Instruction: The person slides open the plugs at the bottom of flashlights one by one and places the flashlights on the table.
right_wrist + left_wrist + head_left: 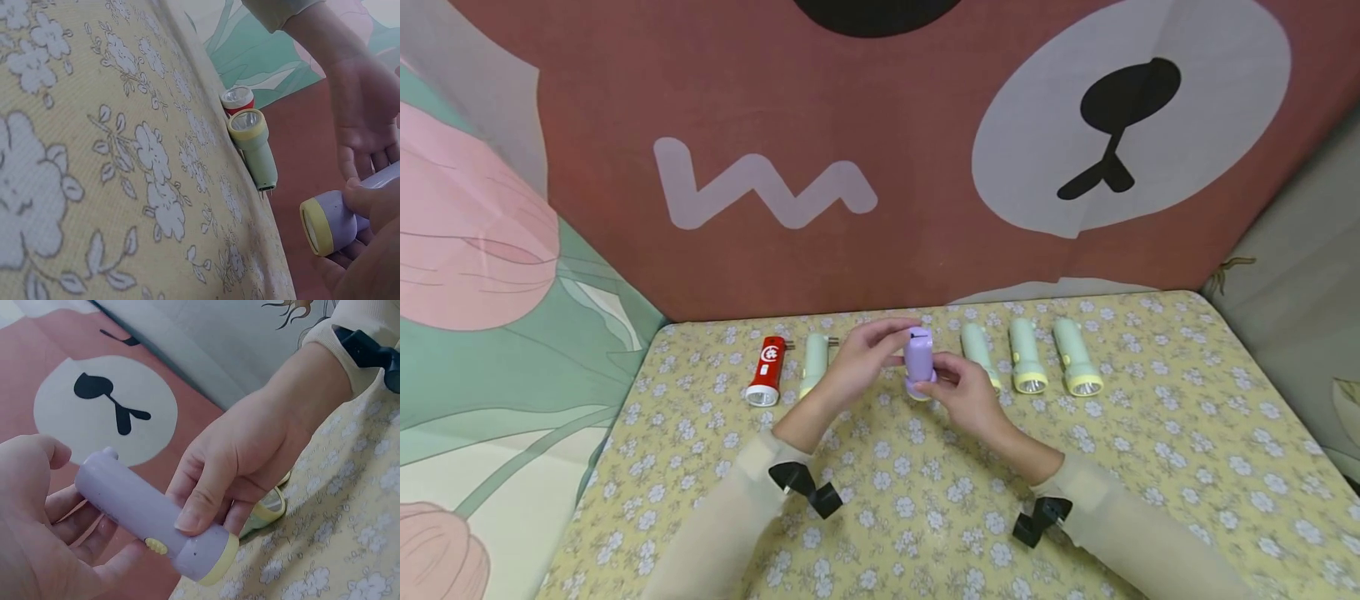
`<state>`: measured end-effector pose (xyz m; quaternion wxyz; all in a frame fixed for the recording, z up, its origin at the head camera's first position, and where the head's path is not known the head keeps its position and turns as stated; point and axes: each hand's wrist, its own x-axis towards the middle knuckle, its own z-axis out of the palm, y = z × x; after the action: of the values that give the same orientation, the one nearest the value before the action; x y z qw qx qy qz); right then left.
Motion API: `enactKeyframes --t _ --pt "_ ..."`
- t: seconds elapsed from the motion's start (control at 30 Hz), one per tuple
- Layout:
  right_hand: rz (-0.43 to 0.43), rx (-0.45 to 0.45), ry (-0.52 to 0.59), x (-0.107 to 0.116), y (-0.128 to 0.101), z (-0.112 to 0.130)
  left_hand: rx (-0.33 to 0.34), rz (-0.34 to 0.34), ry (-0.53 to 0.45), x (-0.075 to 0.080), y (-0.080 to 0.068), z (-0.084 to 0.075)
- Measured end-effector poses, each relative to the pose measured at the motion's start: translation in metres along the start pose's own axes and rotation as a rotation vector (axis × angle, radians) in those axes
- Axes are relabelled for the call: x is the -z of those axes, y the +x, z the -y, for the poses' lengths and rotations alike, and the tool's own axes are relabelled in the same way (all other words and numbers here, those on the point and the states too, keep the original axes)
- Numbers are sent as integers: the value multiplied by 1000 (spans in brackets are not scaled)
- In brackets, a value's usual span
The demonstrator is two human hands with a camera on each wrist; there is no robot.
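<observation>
A purple flashlight [919,357] with a yellow rim and a yellow switch is up in front of me, its lens end lowest. My right hand [967,392] grips it near the head, thumb on one side and fingers on the other. At the tail end is my left hand [862,358]; its fingers lie loosely along the body, as the left wrist view shows, and its thumb side stands off the tail. In the right wrist view the yellow lens rim [317,228] sticks out from the right hand's grip.
Left of the hands lie a red flashlight [767,372] and a green flashlight [815,360], prongs showing. To the right are three more green ones, a partly hidden flashlight [976,346], a middle flashlight [1026,354] and an outer flashlight [1077,354]. A flowered cloth [910,517] covers the table.
</observation>
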<state>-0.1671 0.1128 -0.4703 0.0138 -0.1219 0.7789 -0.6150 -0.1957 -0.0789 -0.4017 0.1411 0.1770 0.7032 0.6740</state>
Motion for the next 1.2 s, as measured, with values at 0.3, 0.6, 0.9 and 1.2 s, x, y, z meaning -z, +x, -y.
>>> enactKeyframes --t 0.3,0.6,0.9,1.2 --pt "-14 2 44 -2 1 1 9 -50 11 -4 -4 -5" --pt "-11 19 56 -3 1 3 15 -82 -10 -8 -3 -5" --pt "-30 78 56 -4 1 -1 -6 -88 -51 -11 1 -5" --pt "-33 82 96 -3 1 -3 -42 -70 -48 -16 4 -2"
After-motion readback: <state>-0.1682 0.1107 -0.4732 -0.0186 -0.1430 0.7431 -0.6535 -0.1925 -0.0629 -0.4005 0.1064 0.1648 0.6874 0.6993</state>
